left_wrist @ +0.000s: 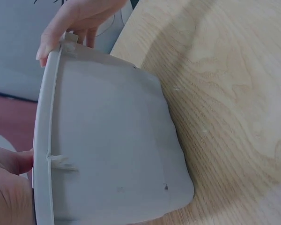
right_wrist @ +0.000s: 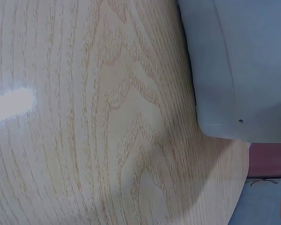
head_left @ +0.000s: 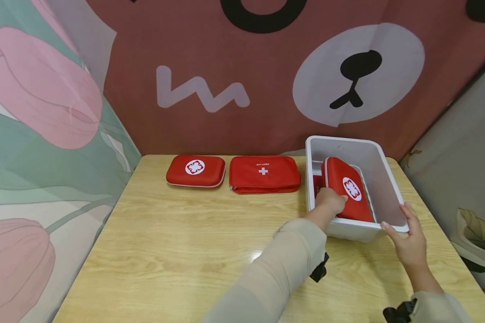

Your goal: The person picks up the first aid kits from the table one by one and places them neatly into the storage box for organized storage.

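A grey plastic bin (head_left: 343, 141) stands at the right of the wooden table. Inside it a red first-aid case (head_left: 356, 207) with a white round emblem leans at a tilt. My left hand (head_left: 328, 204) reaches over the near left rim and pinches the left side of this case, thumb on its front; the other fingers are hidden. Beside the case, low in the bin, part of another red item (head_left: 318, 181) shows. With my right hand (head_left: 411, 242) I grip the bin's near right corner, thumb over the near rim, fingers along the right side.
At the table's back edge lie a red hard case (head_left: 178, 172) with a round white emblem and a flat red first-aid pouch (head_left: 246, 175) with a white cross. Printed curtains (head_left: 266, 125) hang behind and at both sides. The wooden tabletop (head_left: 178, 251) stretches to the left.
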Motion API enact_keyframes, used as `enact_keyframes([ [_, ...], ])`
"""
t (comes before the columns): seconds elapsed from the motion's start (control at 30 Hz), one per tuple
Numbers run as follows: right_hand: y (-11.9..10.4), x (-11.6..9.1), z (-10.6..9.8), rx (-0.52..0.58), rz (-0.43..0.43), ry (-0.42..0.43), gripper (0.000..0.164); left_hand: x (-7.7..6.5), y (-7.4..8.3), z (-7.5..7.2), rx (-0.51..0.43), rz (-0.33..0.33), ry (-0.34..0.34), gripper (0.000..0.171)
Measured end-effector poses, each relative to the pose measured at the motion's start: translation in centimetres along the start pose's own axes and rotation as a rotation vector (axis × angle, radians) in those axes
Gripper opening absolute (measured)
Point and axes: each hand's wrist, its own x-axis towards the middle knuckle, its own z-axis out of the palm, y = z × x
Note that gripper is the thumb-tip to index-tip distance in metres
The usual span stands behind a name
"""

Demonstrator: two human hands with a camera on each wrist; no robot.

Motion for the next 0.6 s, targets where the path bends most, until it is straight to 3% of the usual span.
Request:
enact_keyframes([
  [0.3, 0.07, 0.01, 0.0, 0.007, 0.005, 0.007, 0.062, 0.01, 0.41, 0.23, 0.153, -0.024, 0.042, 0.042],
  [0.6, -0.15, -0.05, 0.06, 0.009, 0.001, 0.005, 0.062, -0.01, 0.57, 0.06, 0.269, -0.038, 0.019, 0.05],
])
